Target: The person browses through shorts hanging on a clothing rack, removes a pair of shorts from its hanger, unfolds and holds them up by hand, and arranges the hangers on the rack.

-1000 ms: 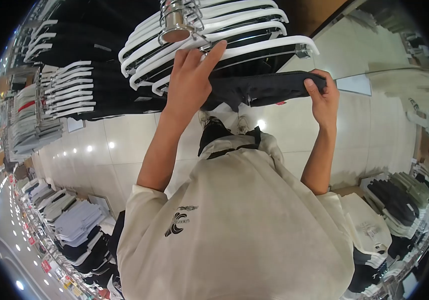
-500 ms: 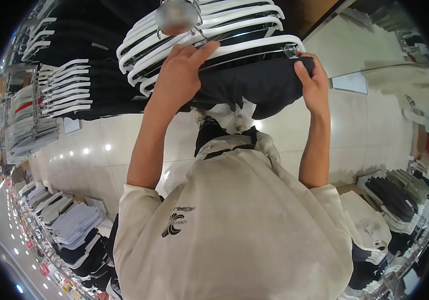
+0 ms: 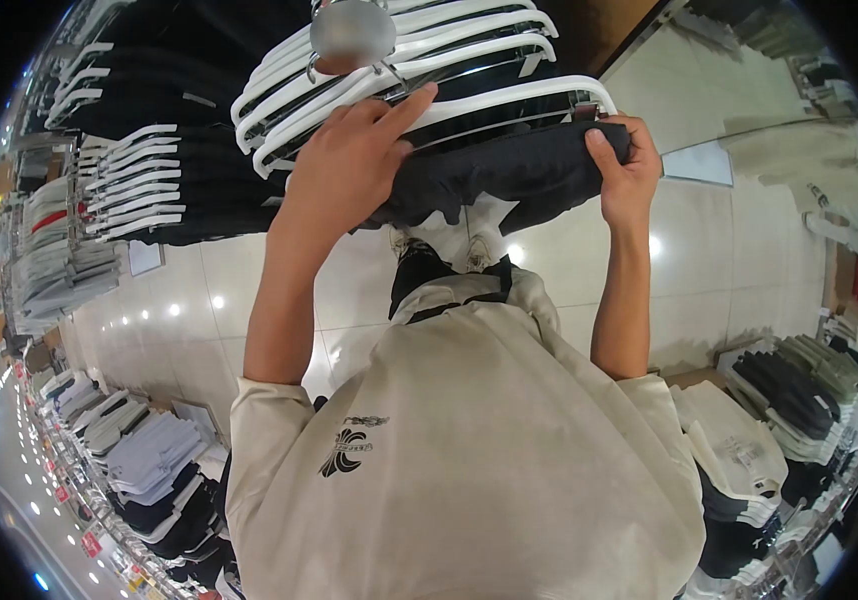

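A pair of black pants (image 3: 509, 170) hangs from the clips of a white hanger (image 3: 509, 98), the nearest one on the rail. My left hand (image 3: 344, 170) is closed over the middle of this hanger, its index finger stretched along the bar below the hook. At the right end, my right hand (image 3: 631, 165) pinches the top corner of the black pants, thumb in front, just under the hanger's right clip (image 3: 584, 110). Several more white hangers (image 3: 399, 50) with dark clothes are packed behind. My left hand hides part of the nearest hanger and the pants' left end.
A round rail end (image 3: 353, 36) sticks out above my left hand. More white hangers with black clothes (image 3: 139, 180) hang to the left. A mirror (image 3: 779, 170) stands at the right. Folded or hung clothes (image 3: 159, 450) line the racks behind me, over a tiled floor (image 3: 199, 330).
My left hand has moved slightly down and left, toward my body. The pants' waistband has tilted and its right end has shifted slightly; my right hand keeps its pinch there.
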### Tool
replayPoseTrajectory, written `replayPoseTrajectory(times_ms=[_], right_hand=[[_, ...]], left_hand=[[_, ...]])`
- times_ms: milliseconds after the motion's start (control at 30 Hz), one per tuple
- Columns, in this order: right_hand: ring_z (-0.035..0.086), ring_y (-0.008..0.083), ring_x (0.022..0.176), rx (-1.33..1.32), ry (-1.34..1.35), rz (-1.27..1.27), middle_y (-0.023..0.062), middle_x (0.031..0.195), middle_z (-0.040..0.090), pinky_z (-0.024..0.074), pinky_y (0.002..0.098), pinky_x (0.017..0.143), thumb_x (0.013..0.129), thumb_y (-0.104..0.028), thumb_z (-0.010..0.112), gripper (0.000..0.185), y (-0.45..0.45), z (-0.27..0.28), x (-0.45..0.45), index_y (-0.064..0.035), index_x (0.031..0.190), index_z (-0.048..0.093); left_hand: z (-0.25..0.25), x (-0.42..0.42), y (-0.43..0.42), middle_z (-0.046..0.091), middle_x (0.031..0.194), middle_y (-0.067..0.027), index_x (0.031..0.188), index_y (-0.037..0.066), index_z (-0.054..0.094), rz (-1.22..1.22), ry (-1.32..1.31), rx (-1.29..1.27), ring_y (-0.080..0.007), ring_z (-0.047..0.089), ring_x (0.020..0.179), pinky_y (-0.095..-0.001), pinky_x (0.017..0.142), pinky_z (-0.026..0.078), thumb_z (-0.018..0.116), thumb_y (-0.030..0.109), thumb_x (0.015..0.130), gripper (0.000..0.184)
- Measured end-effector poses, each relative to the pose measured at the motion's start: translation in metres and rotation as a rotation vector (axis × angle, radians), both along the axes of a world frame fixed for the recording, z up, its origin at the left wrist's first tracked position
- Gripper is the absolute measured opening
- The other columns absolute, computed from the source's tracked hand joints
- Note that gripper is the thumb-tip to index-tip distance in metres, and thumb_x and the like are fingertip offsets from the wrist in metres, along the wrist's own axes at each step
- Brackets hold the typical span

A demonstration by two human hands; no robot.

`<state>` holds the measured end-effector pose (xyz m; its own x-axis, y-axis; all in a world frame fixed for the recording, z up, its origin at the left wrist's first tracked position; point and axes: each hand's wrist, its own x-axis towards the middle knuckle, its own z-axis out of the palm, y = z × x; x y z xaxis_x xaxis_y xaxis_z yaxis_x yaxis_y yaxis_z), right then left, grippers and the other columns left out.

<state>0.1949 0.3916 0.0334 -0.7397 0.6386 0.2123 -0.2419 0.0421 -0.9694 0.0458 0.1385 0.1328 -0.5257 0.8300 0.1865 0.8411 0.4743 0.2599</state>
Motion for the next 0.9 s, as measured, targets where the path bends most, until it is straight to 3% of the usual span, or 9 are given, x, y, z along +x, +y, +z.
replayPoseTrajectory(times_ms=[133,300,367,533,667,767,900], right_hand=[[0.059,0.0168,0.101,0.007,0.038,-0.022,0.0105,0.111,0.063,0.0469,0.028,0.088,0.086,-0.005,0.071,0.021,-0.005,0.003,0.003,-0.0001,0.103,0.06],[0.059,0.0162,0.101,0.014,0.017,-0.059,0.01,0.111,0.063,0.0472,0.0278,0.088,0.086,-0.005,0.07,0.021,-0.007,0.002,0.006,0.0,0.103,0.06],[0.059,0.0155,0.1,-0.037,0.057,-0.026,0.0096,0.11,0.063,0.0472,0.0273,0.088,0.086,-0.006,0.07,0.02,-0.007,0.002,0.004,-0.0003,0.102,0.06],[0.059,0.0143,0.098,0.002,-0.001,-0.057,0.0089,0.107,0.064,0.0471,0.0265,0.086,0.087,-0.005,0.069,0.02,-0.004,0.0,0.01,-0.0004,0.105,0.061],[0.06,0.0128,0.092,0.218,-0.02,-0.077,0.0072,0.101,0.064,0.0479,0.0256,0.082,0.089,-0.008,0.067,0.022,-0.005,0.001,0.011,-0.0002,0.109,0.061],[0.06,0.0105,0.085,-0.019,-0.196,-0.023,0.0052,0.095,0.065,0.0482,0.0237,0.076,0.092,-0.013,0.065,0.023,-0.004,0.001,0.023,0.0003,0.11,0.061],[0.059,0.0084,0.078,0.101,-0.245,-0.065,0.0038,0.089,0.065,0.0473,0.0221,0.071,0.095,-0.018,0.063,0.024,0.007,-0.013,0.031,0.0015,0.11,0.062]], left_hand=[[0.044,0.042,-0.001,0.062,0.11,-0.0121,0.134,0.02,0.055,0.098,0.302,-0.12,-0.0308,0.06,0.095,-0.0407,0.082,0.05,0.076,0.023,0.076,0.062],[0.039,0.044,0.067,0.064,0.111,-0.0133,0.129,0.009,0.058,-0.283,0.187,0.462,-0.0323,0.061,0.097,-0.042,0.083,0.05,0.077,0.024,0.075,0.059],[0.023,0.029,0.107,0.065,0.108,-0.0164,0.121,0.007,0.062,-0.315,0.038,0.514,-0.0341,0.062,0.095,-0.0413,0.082,0.05,0.074,0.026,0.077,0.049],[0.007,0.008,0.15,0.065,0.103,-0.0185,0.108,0.003,0.067,-0.307,-0.195,-0.102,-0.0327,0.063,0.091,-0.0418,0.077,0.049,0.063,0.026,0.086,0.032],[-0.013,-0.005,0.147,0.064,0.083,-0.0199,0.094,0.002,0.065,-0.574,-0.003,0.16,-0.0385,0.061,0.078,-0.0465,0.073,0.048,0.056,0.02,0.092,0.021],[-0.014,-0.008,0.151,0.064,0.081,-0.0209,0.091,0.0,0.061,-0.409,-0.084,0.099,-0.0402,0.061,0.079,-0.0467,0.072,0.047,0.056,0.021,0.093,0.021],[-0.017,-0.009,0.153,0.065,0.085,-0.0222,0.094,0.0,0.058,-0.393,-0.041,0.161,-0.0408,0.062,0.083,-0.0471,0.072,0.047,0.056,0.025,0.094,0.026]])
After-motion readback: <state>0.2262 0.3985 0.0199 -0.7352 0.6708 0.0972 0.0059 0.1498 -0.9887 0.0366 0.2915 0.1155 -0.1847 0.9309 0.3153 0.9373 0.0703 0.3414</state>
